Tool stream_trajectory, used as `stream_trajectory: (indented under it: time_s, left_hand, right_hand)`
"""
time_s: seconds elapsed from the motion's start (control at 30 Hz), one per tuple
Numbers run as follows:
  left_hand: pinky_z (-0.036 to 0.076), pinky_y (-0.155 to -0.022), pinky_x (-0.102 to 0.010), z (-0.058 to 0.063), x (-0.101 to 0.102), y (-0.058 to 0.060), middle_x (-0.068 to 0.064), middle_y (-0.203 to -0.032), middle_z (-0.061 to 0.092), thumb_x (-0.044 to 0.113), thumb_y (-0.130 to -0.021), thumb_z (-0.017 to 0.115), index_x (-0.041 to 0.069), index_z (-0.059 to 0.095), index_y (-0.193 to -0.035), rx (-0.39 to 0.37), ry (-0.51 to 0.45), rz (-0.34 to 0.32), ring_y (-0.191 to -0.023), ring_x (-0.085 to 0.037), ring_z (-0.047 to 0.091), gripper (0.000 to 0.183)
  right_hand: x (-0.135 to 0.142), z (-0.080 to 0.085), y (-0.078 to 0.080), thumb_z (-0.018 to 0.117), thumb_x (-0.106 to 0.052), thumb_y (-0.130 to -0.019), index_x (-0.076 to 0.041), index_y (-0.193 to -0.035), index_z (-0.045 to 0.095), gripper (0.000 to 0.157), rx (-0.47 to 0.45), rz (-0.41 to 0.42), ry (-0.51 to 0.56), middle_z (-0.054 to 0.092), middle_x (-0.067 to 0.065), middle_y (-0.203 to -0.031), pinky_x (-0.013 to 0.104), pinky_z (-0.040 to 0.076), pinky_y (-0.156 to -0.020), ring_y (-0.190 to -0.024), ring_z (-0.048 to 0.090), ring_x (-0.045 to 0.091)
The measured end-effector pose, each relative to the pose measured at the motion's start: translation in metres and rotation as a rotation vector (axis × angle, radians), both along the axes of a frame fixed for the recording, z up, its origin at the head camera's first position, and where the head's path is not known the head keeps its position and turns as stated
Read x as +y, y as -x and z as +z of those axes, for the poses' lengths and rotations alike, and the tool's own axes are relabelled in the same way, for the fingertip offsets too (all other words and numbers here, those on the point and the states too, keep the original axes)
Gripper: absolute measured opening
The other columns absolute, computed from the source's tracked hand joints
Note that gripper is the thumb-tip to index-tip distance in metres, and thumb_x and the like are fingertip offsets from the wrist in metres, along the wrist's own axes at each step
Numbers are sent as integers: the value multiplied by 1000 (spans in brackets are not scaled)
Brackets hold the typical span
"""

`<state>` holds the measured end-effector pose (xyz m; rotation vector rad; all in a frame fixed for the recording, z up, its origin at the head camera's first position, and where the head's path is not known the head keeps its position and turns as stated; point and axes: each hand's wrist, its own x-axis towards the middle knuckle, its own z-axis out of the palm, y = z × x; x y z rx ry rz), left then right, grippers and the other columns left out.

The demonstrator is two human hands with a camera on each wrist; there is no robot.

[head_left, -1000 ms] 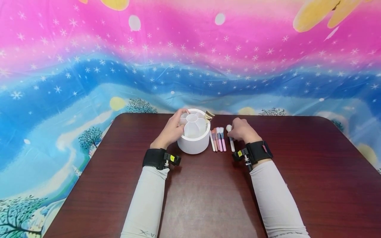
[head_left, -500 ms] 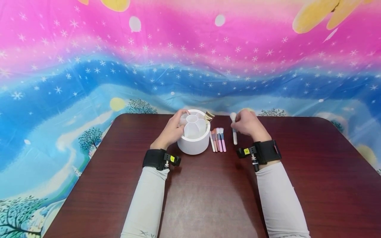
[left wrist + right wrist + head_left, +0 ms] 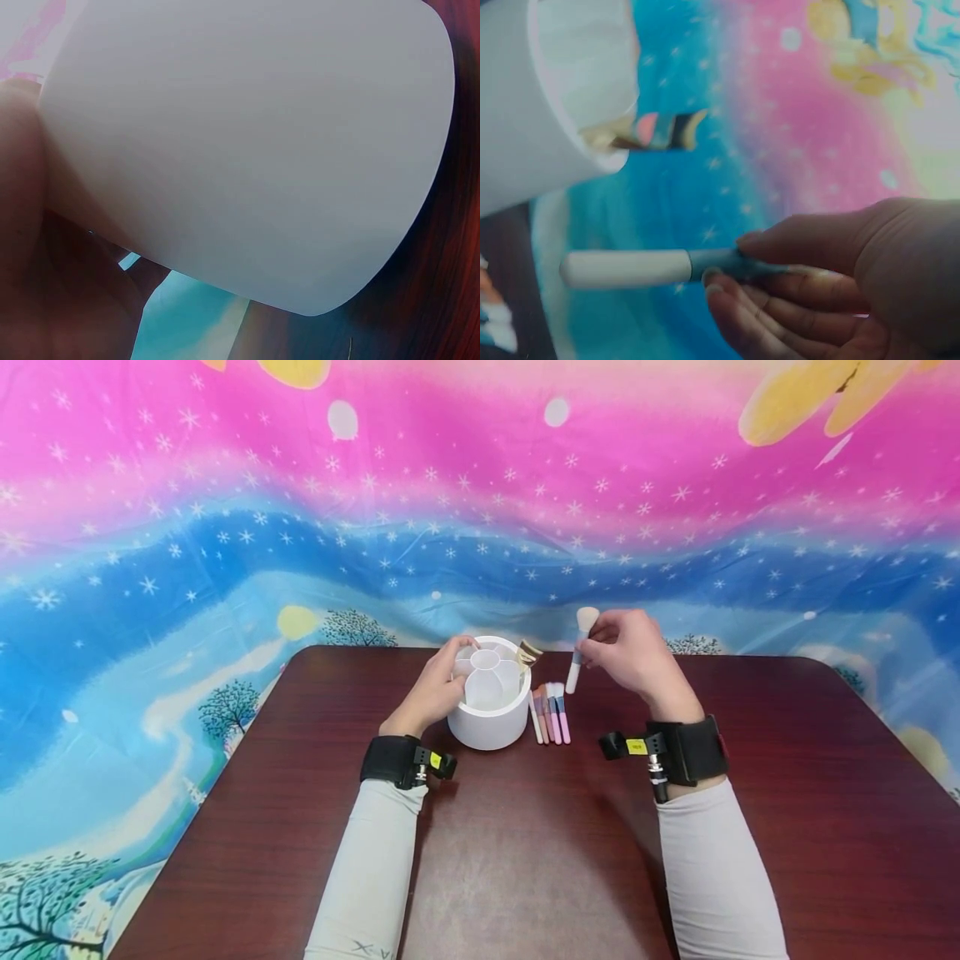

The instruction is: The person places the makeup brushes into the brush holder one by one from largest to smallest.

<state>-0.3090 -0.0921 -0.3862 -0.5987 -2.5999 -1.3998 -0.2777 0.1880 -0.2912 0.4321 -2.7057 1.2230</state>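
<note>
My left hand (image 3: 430, 689) holds the rim of a white round organizer (image 3: 487, 729) divided into compartments, standing upright on the table. Its wall (image 3: 255, 150) fills most of the left wrist view. Off to the right, my right hand (image 3: 633, 652) pinches a makeup brush (image 3: 573, 678) between thumb and fingers, raised above the table, its pale bristles up and white handle down. In the right wrist view the handle (image 3: 630, 268) points left, while the fingers hide the bristles. A gold item with a curved top (image 3: 528, 653) sticks out of the organizer's right compartment.
Several makeup brushes (image 3: 551, 714) with white, pink and brownish handles lie side by side just right of the organizer. They rest on a dark red-brown wooden table (image 3: 480, 860). A colourful printed cloth (image 3: 480, 552) hangs behind the table's far edge.
My right hand has picked the makeup brush off the table and lifted it up and away, now tilting it slightly. My left hand keeps its place on the organizer.
</note>
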Motion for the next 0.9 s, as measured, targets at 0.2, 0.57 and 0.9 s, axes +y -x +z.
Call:
stream_trajectory:
  time_s: [0.2, 0.57, 0.9]
  left_hand:
    - [28, -103, -47, 1, 0, 0, -1, -140, 38, -6, -83, 46, 24, 43, -122, 6, 4, 2, -127, -10, 27, 50]
    - [30, -101, -48, -1, 0, 1, -1, -137, 40, -6, -83, 45, 24, 42, -123, 4, 7, 8, -125, -11, 31, 50]
    - [29, -102, -49, -1, 0, 1, 0, -141, 36, -5, -84, 44, 25, 42, -122, -14, -12, -4, -128, -10, 27, 49]
  right_hand:
    - [-4, 9, -7, 68, -14, -84, -4, -94, 63, 15, 15, 54, 129, 68, 10, -84, 33, 52, -66, -74, 64, 24]
    - [-17, 8, -8, 72, -13, -80, -3, -99, 63, 23, 17, 136, 249, 67, 12, -88, 31, 52, -71, -79, 65, 24]
    - [-28, -1, -2, 72, -12, -81, -4, -98, 64, 20, 99, 114, 251, 68, 9, -89, 28, 53, -71, -77, 64, 16]
